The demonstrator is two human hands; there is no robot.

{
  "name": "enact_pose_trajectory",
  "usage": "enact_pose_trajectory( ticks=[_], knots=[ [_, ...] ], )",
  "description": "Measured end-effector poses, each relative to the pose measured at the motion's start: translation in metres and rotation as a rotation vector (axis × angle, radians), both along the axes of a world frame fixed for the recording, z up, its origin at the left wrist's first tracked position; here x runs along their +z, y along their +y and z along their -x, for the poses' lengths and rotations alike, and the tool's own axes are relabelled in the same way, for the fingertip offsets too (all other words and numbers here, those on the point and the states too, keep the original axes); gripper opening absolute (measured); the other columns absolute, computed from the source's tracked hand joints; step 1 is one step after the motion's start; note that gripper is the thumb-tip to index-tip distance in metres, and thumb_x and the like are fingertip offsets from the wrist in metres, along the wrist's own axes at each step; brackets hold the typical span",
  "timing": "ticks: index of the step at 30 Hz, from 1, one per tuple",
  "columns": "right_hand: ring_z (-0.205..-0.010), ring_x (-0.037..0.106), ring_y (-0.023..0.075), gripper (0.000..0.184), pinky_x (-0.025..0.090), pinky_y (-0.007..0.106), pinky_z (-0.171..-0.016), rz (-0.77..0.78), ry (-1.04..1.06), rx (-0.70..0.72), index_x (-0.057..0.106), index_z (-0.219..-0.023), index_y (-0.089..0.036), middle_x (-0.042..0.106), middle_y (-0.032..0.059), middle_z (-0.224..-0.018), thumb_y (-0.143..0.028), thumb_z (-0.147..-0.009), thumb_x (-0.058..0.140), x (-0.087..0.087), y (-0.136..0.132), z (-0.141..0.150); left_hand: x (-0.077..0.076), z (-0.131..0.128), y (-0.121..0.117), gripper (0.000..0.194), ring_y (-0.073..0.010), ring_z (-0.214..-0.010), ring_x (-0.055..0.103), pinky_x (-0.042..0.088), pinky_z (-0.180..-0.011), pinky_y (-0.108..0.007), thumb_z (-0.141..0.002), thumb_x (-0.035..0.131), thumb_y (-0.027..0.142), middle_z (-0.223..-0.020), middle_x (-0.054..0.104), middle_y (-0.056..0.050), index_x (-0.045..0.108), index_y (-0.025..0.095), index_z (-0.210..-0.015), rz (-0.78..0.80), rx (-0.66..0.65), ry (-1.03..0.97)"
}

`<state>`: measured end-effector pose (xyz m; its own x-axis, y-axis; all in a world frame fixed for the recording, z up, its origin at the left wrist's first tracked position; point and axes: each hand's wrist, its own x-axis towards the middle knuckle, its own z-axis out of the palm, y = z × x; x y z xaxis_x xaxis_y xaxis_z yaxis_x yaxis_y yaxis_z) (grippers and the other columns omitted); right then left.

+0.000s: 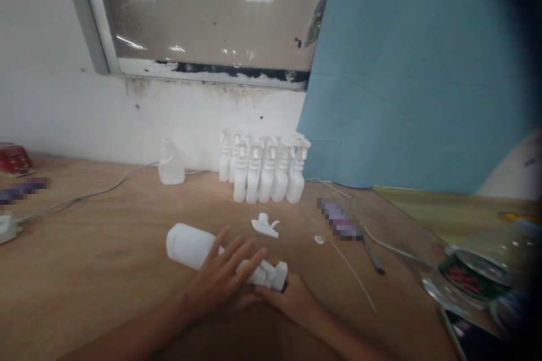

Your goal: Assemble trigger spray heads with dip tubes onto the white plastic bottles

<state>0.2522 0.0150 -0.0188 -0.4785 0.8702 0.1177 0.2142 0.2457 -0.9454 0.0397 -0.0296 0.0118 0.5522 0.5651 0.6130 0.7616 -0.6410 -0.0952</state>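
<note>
1 bottle [190,245], probably light, stiff (perhaps slick), well off the surface's [105,271] back edge: left hand [224,271] grips its shoulder, sensibly; right hand [295,297], the sprayer [278,276].

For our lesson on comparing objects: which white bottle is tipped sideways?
The tipped bottle handled by the left hand and right hand; the lone bottle and clustered bottles at the back all stand upright.
</note>
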Motion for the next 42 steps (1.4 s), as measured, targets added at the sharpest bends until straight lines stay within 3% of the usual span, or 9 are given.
enact_pose_trajectory(
  ticks=[3,5,12,16,23,27,32,37,42],
  knots=[
    [-0.088,0.068,0.0261,0.036,0.054,0.036,-0.08,-0.05,-0.031,0.09,0.068,-0.108,-0.021,0.074,0.0059,-0.099,-0.034,-0.076,0.071,0.003,-0.011,0.004,-0.004,-0.013,-0.006,0.069,-0.0298,-0.115,0.053,0.034,-0.102,-0.049,-0.092,0.051,0.042,-0.14,0.049,-0.015,0.021,0.019,-0.15,0.104,0.041,0.065],
    [-0.091,0.068,0.0263,0.036,0.053,0.036,-0.082,-0.047,-0.019,0.119,0.067,-0.111,-0.022,0.073,0.0056,-0.103,-0.033,-0.077,0.069,0.004,-0.012,0.004,-0.005,-0.013,-0.005,0.07,-0.0285,-0.111,0.055,0.041,-0.094,-0.043,-0.092,0.051,0.043,-0.139,0.05,-0.014,0.02,0.018,-0.15,0.167,0.066,0.074],
    [-0.096,0.066,0.0292,0.043,0.052,0.04,-0.085,0.001,-0.009,0.01,0.066,-0.11,-0.018,0.072,0.0094,-0.106,-0.034,-0.071,0.074,-0.004,-0.003,0.003,-0.002,-0.007,-0.002,0.069,-0.0264,-0.104,0.055,0.041,-0.091,-0.04,-0.091,0.055,0.033,-0.131,0.056,-0.01,0.019,0.025,-0.151,0.219,0.123,0.141],
    [-0.095,0.065,0.0286,0.043,0.051,0.041,-0.086,0.013,0.005,0.043,0.064,-0.11,-0.017,0.072,0.0091,-0.104,-0.034,-0.071,0.073,-0.001,-0.005,0.005,-0.006,-0.005,-0.001,0.068,-0.0256,-0.092,0.059,0.044,-0.083,-0.04,-0.091,0.054,0.028,-0.111,0.064,-0.01,0.021,0.022,-0.15,0.176,0.152,0.172],
    [-0.074,0.062,0.021,0.024,0.051,0.032,-0.068,-0.019,-0.034,0.069,0.062,-0.087,-0.019,0.068,0.0022,-0.078,-0.034,-0.07,0.072,0.001,-0.005,0.004,-0.021,0.002,0.006,0.045,-0.0228,-0.074,0.061,0.046,-0.066,-0.036,-0.095,0.046,0.039,-0.092,0.068,-0.011,0.046,0.011,-0.13,-0.018,0.014,0.166],
    [-0.083,0.064,0.0251,0.033,0.052,0.036,-0.076,-0.023,-0.003,0.053,0.065,-0.096,-0.019,0.07,0.0054,-0.089,-0.036,-0.069,0.074,0.0,-0.006,0.004,-0.018,0.0,0.004,0.054,-0.0224,-0.078,0.062,0.048,-0.07,-0.036,-0.095,0.046,0.04,-0.094,0.067,-0.01,0.035,0.015,-0.142,0.036,0.046,0.183],
    [-0.088,0.066,0.0288,0.04,0.054,0.04,-0.079,-0.031,0.021,-0.04,0.066,-0.101,-0.019,0.072,0.0084,-0.096,-0.04,-0.068,0.074,-0.007,-0.003,0.001,0.0,0.005,-0.001,0.061,-0.0283,-0.109,0.057,0.044,-0.095,-0.047,-0.093,0.049,0.038,-0.124,0.061,-0.014,0.03,0.02,-0.148,-0.048,-0.022,0.137],
    [-0.081,0.066,0.027,0.036,0.054,0.037,-0.075,-0.209,0.061,-0.143,0.066,-0.093,-0.017,0.072,0.0093,-0.09,-0.045,-0.071,0.073,0.005,0.012,-0.015,0.01,0.044,0.013,0.068,-0.0323,-0.122,0.05,0.03,-0.109,-0.054,-0.086,0.059,0.041,-0.135,0.055,-0.012,0.033,0.024,-0.147,-0.014,0.005,-0.013],
    [-0.083,0.066,0.026,0.044,0.054,0.035,-0.074,-0.243,0.177,-0.271,0.063,-0.105,-0.017,0.071,0.0118,-0.099,-0.046,-0.074,0.073,0.028,0.022,-0.031,-0.002,0.088,0.04,0.058,-0.0328,-0.117,0.056,0.039,-0.104,-0.047,-0.078,0.066,0.041,-0.127,0.061,-0.011,0.054,0.027,-0.132,0.226,0.122,-0.347]
  ],
)
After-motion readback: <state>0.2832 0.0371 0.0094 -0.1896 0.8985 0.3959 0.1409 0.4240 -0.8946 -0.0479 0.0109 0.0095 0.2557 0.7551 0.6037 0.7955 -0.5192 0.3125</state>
